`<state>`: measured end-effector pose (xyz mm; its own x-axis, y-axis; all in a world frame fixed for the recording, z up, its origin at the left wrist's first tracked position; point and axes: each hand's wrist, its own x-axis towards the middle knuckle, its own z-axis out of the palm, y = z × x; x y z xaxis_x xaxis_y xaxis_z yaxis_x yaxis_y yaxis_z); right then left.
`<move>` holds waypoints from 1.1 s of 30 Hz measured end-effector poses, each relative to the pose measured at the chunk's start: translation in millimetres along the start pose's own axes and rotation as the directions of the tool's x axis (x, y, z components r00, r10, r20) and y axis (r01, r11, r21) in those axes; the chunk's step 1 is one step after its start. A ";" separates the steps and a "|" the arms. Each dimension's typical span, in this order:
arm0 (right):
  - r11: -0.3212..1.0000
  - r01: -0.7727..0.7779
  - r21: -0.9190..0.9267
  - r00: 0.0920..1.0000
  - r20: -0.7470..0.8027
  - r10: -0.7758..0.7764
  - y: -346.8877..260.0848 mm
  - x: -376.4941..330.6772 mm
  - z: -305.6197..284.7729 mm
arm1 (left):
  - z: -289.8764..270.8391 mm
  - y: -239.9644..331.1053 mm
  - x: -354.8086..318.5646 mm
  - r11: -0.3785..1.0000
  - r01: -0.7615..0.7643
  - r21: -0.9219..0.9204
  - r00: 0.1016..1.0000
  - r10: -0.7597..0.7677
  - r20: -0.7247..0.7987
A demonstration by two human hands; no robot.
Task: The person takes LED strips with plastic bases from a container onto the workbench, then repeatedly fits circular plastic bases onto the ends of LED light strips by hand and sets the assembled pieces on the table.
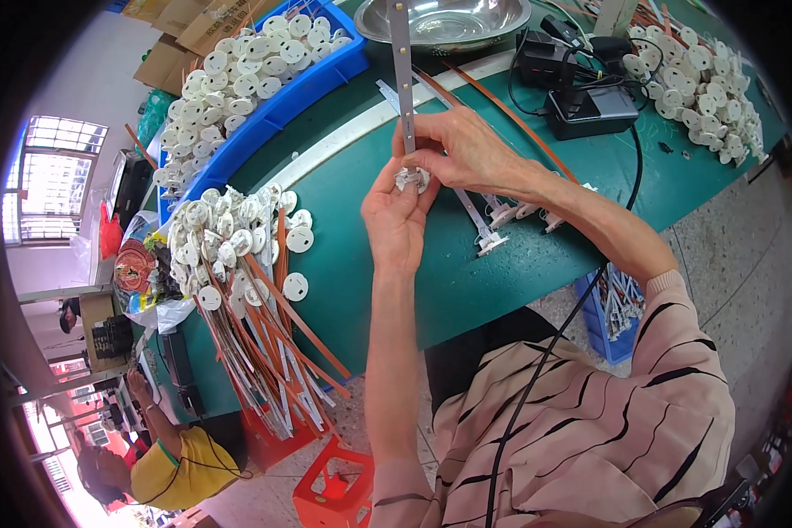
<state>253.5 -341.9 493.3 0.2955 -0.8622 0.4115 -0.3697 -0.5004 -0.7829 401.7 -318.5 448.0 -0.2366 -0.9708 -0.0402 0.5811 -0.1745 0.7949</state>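
Both hands meet over the green tabletop [387, 290], mid-scene, w/ a small white cap [411, 179] pinched between them. Left hand [398, 216] is closed up from below, thumb and fingers round the cap. Right hand [453, 150] comes over from the right, fingers curled shut on the cap and on the near end of a long grey strip [402, 62] that runs away toward the far side, over a steel bowl [444, 19]. So cap and strip end sit right at the fingertips, off the tabletop.

It looks like the cap is being fitted onto the strip end. To do it well, I'd say: keep the strip straight in line w/ the cap's slot, steady the cap w/ the left hand, press w/ the right thumb only, no twisting, since the strip is thin and prob. bends easily. Whether it's fully seated can't be told; fingers hide the joint.

Around: loose pile of white caps [229, 233] and orange/white strips [273, 352] on the left, blue bin [326, 75] of caps far left, more caps [704, 88] far right, a black box [590, 110] w/ cable far centre-right, a few finished strips [510, 216] just right of the hands.
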 end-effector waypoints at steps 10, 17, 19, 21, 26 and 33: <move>0.998 0.046 -0.045 0.999 -0.009 -0.046 -2.7 0.7 4.1 | -0.5 -0.1 -0.8 1.000 -0.020 -0.005 0.999 0.020 -0.032; 0.988 0.151 -0.039 0.988 -0.036 -0.152 1.4 -1.1 7.4 | 1.2 1.4 -1.4 1.000 -0.017 0.011 0.999 0.017 -0.030; 0.996 0.086 -0.011 0.996 0.007 -0.086 -1.0 1.4 5.5 | -1.7 -0.3 -0.8 1.000 -0.016 0.026 1.000 0.016 -0.011; 0.997 0.077 0.007 0.997 0.007 -0.077 3.5 3.8 6.5 | -2.3 -1.3 -0.3 1.000 -0.012 0.022 0.999 0.012 -0.038; 0.998 0.051 0.020 0.998 0.044 -0.052 5.5 8.0 4.6 | 1.0 -1.1 -1.0 1.000 0.002 0.025 0.998 0.000 -0.067; 0.998 0.060 -0.035 0.997 0.051 -0.058 2.6 6.4 5.8 | 2.9 -0.2 -2.2 0.999 0.010 0.052 0.997 -0.005 -0.080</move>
<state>259.5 -348.3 491.2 0.3612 -0.8266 0.4316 -0.3820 -0.5534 -0.7402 399.8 -315.8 449.7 -0.1765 -0.9799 -0.0931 0.5379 -0.1752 0.8246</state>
